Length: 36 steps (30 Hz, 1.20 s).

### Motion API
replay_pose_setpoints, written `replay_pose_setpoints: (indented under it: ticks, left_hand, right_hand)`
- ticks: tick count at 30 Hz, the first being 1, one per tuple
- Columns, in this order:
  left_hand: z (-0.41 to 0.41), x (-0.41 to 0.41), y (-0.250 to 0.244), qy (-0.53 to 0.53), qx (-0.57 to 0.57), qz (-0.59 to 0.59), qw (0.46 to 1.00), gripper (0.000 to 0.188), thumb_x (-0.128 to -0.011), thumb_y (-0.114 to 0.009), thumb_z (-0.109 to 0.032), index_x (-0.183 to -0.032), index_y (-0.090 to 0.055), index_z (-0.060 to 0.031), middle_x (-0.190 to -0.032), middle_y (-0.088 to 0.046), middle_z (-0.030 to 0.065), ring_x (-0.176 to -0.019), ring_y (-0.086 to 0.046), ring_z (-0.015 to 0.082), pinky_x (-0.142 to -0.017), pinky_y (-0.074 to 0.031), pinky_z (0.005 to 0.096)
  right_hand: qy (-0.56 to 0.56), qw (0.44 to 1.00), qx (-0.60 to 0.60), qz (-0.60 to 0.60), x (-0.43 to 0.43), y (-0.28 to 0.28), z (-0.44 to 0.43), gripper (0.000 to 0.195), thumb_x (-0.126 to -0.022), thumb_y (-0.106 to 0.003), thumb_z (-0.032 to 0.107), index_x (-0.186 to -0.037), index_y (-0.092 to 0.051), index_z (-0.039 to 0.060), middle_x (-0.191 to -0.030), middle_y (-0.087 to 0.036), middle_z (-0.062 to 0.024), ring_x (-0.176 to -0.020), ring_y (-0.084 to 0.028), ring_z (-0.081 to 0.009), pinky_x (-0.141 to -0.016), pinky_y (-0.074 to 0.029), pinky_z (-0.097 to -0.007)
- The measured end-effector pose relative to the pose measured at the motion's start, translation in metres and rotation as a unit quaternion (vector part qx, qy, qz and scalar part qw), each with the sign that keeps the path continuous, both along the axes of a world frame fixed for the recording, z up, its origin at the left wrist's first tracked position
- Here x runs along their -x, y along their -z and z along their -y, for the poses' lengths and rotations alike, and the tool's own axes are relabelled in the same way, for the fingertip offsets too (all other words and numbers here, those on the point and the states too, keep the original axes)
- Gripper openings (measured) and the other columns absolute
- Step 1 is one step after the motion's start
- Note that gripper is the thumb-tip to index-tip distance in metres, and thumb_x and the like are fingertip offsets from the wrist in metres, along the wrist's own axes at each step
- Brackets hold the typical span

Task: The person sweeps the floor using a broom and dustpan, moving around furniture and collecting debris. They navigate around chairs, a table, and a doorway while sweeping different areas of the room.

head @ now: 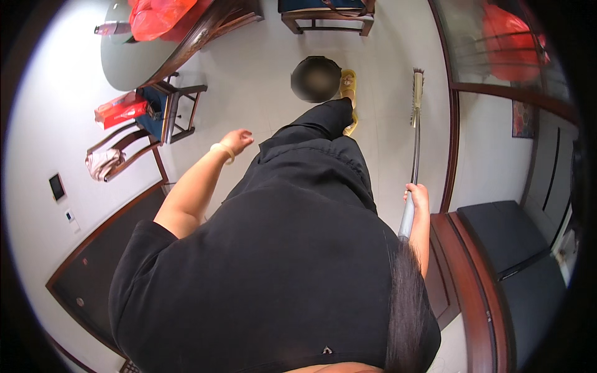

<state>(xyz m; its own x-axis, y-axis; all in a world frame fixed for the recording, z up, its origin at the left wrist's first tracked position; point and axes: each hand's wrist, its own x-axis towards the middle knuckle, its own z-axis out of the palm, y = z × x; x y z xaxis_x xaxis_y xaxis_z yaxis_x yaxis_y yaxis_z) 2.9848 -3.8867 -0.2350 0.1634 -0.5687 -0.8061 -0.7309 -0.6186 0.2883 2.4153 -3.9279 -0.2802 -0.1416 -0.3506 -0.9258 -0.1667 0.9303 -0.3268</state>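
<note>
My right hand [418,195] grips the grey handle of a long broom [416,144]. The broom's narrow pale head [418,95] has dark bristles and points away from me over the tiled floor [261,112]. My left hand [238,141] hangs in the air left of my legs, holding nothing, its fingers loosely bent; a pale bangle [223,152] circles that wrist. Before my feet stands a round dark container [316,79], perhaps a bin; its inside is blurred. A yellow slipper [348,80] on my foot is beside it.
Left stands a wooden chair [171,114] carrying a red box [122,109], near a table [140,65] bearing red plastic bags [161,17]. Another seat [326,21] is ahead. Right are a wood-framed glass panel [494,51] and a wooden cabinet [471,279] with dark cushions [503,235].
</note>
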Motion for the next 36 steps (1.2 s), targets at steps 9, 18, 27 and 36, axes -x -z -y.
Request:
replay_pose_setpoints:
  ticks: [9, 18, 27, 36]
  left_hand:
    - [-0.013, 0.034, -0.005, -0.097, 0.033, 0.011, 0.995, 0.036, -0.078, -0.054, -0.025, -0.105, -0.051, -0.0018, -0.101, -0.057, 0.0144, -0.095, -0.054, 0.0234, -0.082, -0.041, 0.0314]
    - [0.001, 0.062, -0.003, -0.066, -0.014, 0.004, 0.998, 0.034, -0.078, -0.054, -0.023, -0.106, -0.051, -0.0023, -0.101, -0.057, 0.0142, -0.092, -0.054, 0.0228, -0.081, -0.042, 0.0308]
    - [0.033, 0.035, 0.027, -0.109, 0.101, -0.014, 0.989, 0.031, -0.076, -0.056, -0.024, -0.097, -0.054, -0.002, -0.09, -0.06, 0.0129, -0.085, -0.058, 0.0231, -0.075, -0.045, 0.0319]
    - [0.125, 0.035, 0.052, -0.145, -0.049, 0.02, 0.988, 0.031, -0.074, -0.057, -0.024, -0.096, -0.055, -0.0033, -0.088, -0.06, 0.0113, -0.083, -0.057, 0.0232, -0.074, -0.044, 0.0317]
  right_hand:
    - [-0.072, 0.997, 0.004, 0.027, 0.024, 0.01, 0.03, 0.014, -0.069, -0.054, 0.009, -0.074, -0.044, 0.0006, -0.054, -0.049, -0.0077, -0.038, -0.048, -0.0155, -0.035, -0.04, -0.0274]
    - [-0.069, 0.997, -0.006, 0.039, 0.031, 0.009, 0.022, 0.015, -0.068, -0.054, 0.008, -0.075, -0.045, -0.0016, -0.055, -0.05, -0.0085, -0.039, -0.049, -0.0159, -0.036, -0.041, -0.0276]
    - [-0.064, 0.998, -0.007, 0.009, 0.034, -0.005, 0.067, 0.012, -0.065, -0.052, 0.001, -0.072, -0.045, -0.0045, -0.056, -0.05, -0.0108, -0.04, -0.05, -0.0187, -0.036, -0.043, -0.0295]
    - [-0.068, 0.998, -0.008, -0.012, 0.026, -0.052, 0.226, 0.014, -0.067, -0.054, 0.003, -0.075, -0.046, -0.0059, -0.056, -0.051, -0.011, -0.041, -0.051, -0.0183, -0.038, -0.043, -0.0287]
